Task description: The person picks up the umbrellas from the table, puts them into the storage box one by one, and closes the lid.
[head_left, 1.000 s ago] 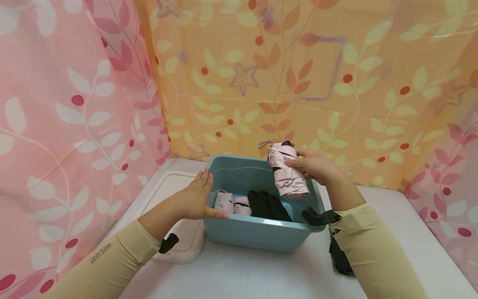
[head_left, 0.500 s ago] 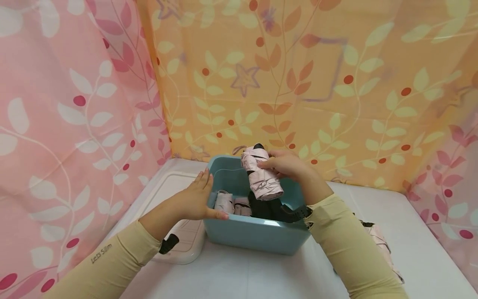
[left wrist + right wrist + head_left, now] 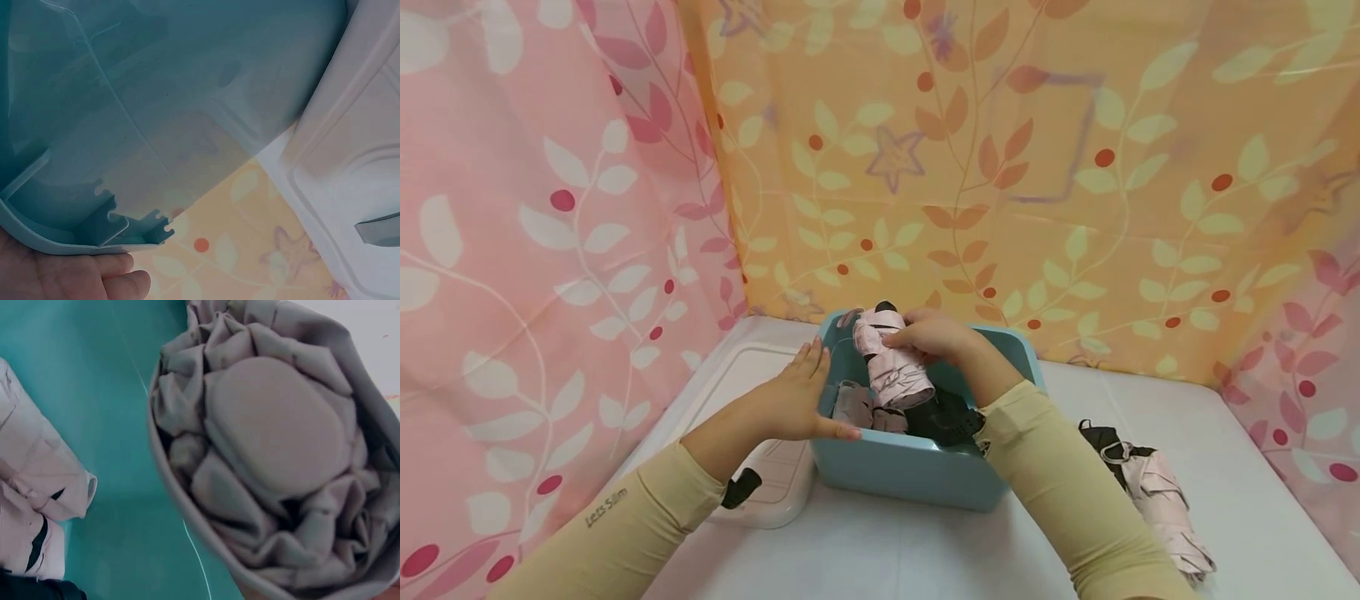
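Note:
My right hand (image 3: 936, 333) grips a folded pale pink umbrella (image 3: 895, 375) with a black tip, tilted over the inside of a blue plastic bin (image 3: 910, 471). Its round handle end (image 3: 278, 425) fills much of the right wrist view. My left hand (image 3: 786, 404) rests at the bin's left corner, fingers extended along the side and thumb on the front rim. Inside the bin at the left lie two more folded pink umbrellas (image 3: 40, 444), and beside them black folded fabric (image 3: 943, 417), partly hidden by the right hand and its wrist strap.
A white lid (image 3: 767, 487) lies on the white tabletop left of the bin, partly under my left arm. Right of the bin lie another folded pink umbrella (image 3: 1165, 508) and a black fabric item (image 3: 1101, 437). Patterned curtains (image 3: 970, 167) hang behind and at both sides.
My right hand has carried the pink umbrella leftward and lower over the bin, toward the umbrellas at its left. The left hand has stayed on the bin.

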Available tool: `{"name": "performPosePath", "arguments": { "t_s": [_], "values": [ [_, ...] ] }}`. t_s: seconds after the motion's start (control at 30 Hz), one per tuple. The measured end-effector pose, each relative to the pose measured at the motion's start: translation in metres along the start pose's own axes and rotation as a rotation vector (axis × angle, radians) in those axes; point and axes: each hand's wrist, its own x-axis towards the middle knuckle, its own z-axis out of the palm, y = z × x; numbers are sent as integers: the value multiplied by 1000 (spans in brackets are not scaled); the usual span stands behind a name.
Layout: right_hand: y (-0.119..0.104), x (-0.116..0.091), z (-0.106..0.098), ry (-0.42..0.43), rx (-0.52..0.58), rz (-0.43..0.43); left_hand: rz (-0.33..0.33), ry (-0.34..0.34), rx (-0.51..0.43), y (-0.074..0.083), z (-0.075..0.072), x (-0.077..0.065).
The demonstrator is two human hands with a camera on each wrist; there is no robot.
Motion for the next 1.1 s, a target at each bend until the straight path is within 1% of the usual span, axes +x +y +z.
{"name": "performPosePath", "arguments": {
  "t_s": [0.2,0.4,0.47,0.63,0.9,1.0,1.1],
  "values": [
    [-3,10,10,-14,-13,8,3,-6,18,0,0,2],
    [-4,18,19,10,-20,24,3,-7,18,0,0,1],
    [-4,20,21,22,-21,34,3,-8,15,1,0,1],
    [-5,25,24,19,-17,57,5,0,13,0,0,0],
    [-7,28,28,31,-32,73,11,6,22,-1,0,0],
    [-7,30,30,-10,-44,82,15,7,21,0,0,0],
    [-6,31,31,-94,-43,113,17,9,23,0,1,0]
  ]
}}
